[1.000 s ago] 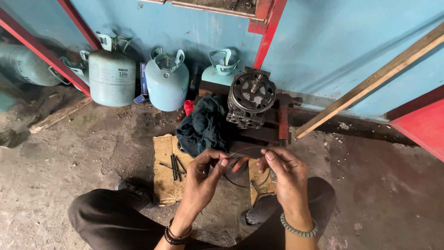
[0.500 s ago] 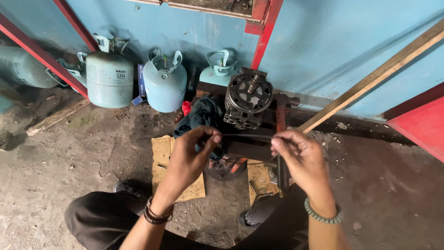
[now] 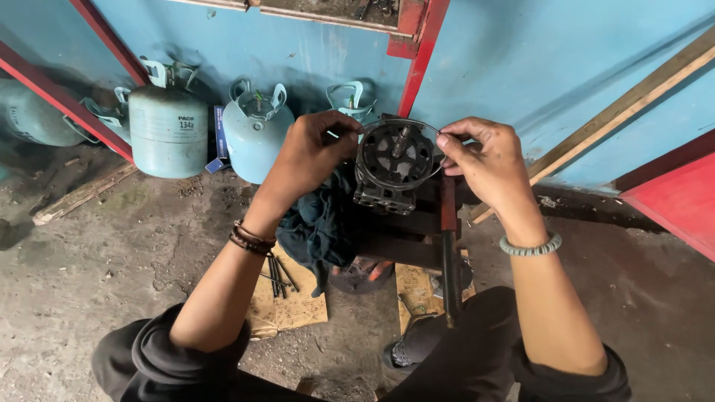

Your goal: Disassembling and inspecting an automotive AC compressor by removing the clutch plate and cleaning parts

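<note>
A dark round compressor body (image 3: 393, 160) stands clamped in a bench vise (image 3: 417, 223) on the ground against the blue wall. A thin metal ring (image 3: 398, 122) circles the compressor's open end. My left hand (image 3: 313, 152) pinches the ring at its left side. My right hand (image 3: 488, 160) pinches it at the right side. Both hands hold the ring against the rim of the compressor, with its shaft visible in the middle.
Three pale blue gas cylinders (image 3: 167, 126) stand along the wall at left. A dark rag (image 3: 320, 227) hangs beside the vise. Long bolts (image 3: 275, 272) lie on cardboard (image 3: 287, 305). A wooden plank (image 3: 625, 104) leans at right, beside a red panel (image 3: 674, 193).
Both hands have moved up and away from my lap, carrying the ring to the compressor in the vise. The view has also drawn closer to the compressor.
</note>
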